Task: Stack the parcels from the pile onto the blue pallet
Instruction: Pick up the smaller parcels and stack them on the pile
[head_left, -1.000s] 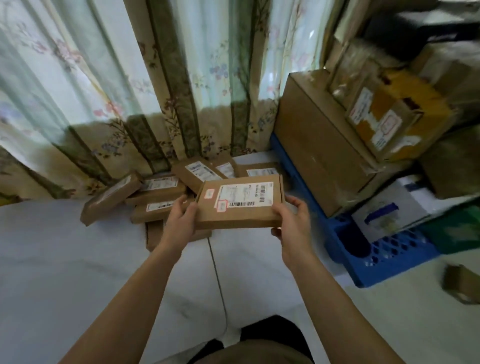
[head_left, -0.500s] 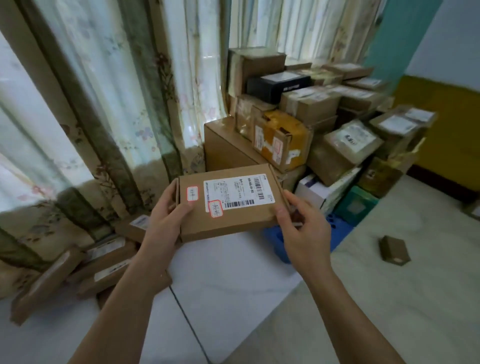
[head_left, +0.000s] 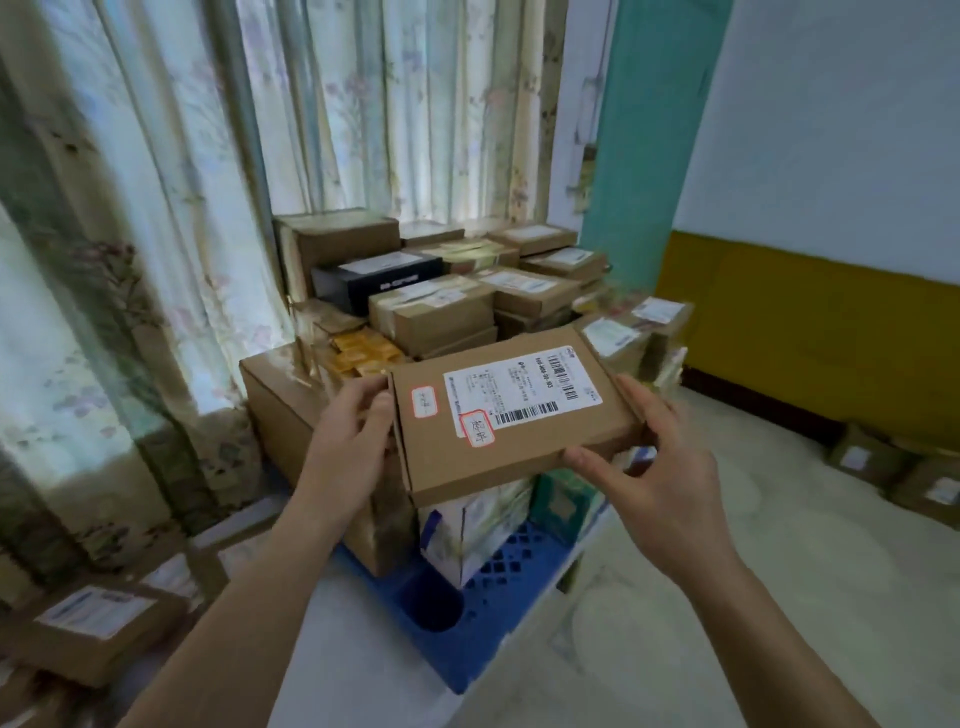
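Note:
I hold a flat brown cardboard parcel (head_left: 467, 447) with a white shipping label and two red-edged stickers, in the air in front of the stack. My left hand (head_left: 353, 441) grips its left end and my right hand (head_left: 654, 467) grips its right near corner. Below and behind it the blue pallet (head_left: 498, 613) carries several stacked parcels (head_left: 441, 317), among them a large brown carton (head_left: 280, 410) and a black box (head_left: 384, 278). The floor pile of flat parcels (head_left: 98, 629) lies at the lower left.
Floral curtains (head_left: 156, 208) hang behind the pallet and along the left. A teal pillar (head_left: 649, 130) stands at the back right. More small parcels (head_left: 883, 462) sit on the floor by the yellow-based wall at the right.
The view has swung right from the floor pile to the pallet. Both hands have carried the flat parcel up and over toward the stack.

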